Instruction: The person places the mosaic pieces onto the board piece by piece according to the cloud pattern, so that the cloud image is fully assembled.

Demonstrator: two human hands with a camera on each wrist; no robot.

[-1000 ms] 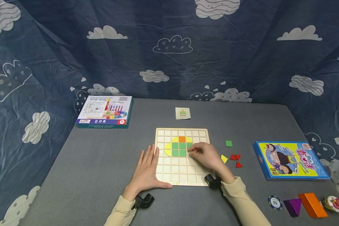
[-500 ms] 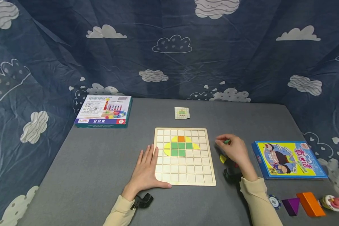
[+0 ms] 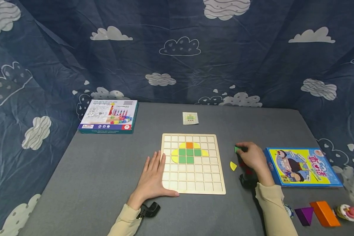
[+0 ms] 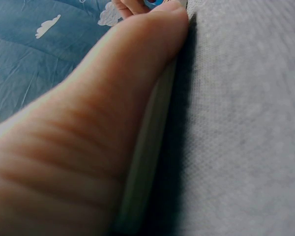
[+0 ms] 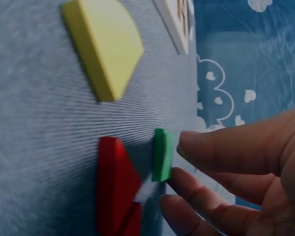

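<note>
A square wooden grid board (image 3: pixel 194 183) lies in mid-table, with green, yellow and orange pieces in its upper cells. Along its left side my left hand (image 3: pixel 151 180) is spread, fingers straight, thumb at the near edge. The left wrist view has the thumb against the board's edge (image 4: pixel 147 157). Right of the board, my right hand (image 3: pixel 252 159) reaches down to a green square tile (image 5: pixel 162 155) lying on the table. Its thumb and fingertips are right at the tile, a small gap showing at the thumb. Close by lie a yellow rounded piece (image 5: pixel 105 46) and red triangles (image 5: pixel 115 187).
A small pattern card (image 3: pixel 190 118) lies beyond the board. A white box (image 3: pixel 108 116) stands back left, a blue and yellow box (image 3: pixel 304 167) at right. Nearer are a purple block (image 3: pixel 304 216), an orange block (image 3: pixel 325 213), a figurine (image 3: pixel 349 212) and a partly hidden chip (image 3: pixel 289 211).
My right hand has left the board and moved right to the green tile, shifting slightly further right lately. A yellow piece shows at the row's right end. The left hand stays put.
</note>
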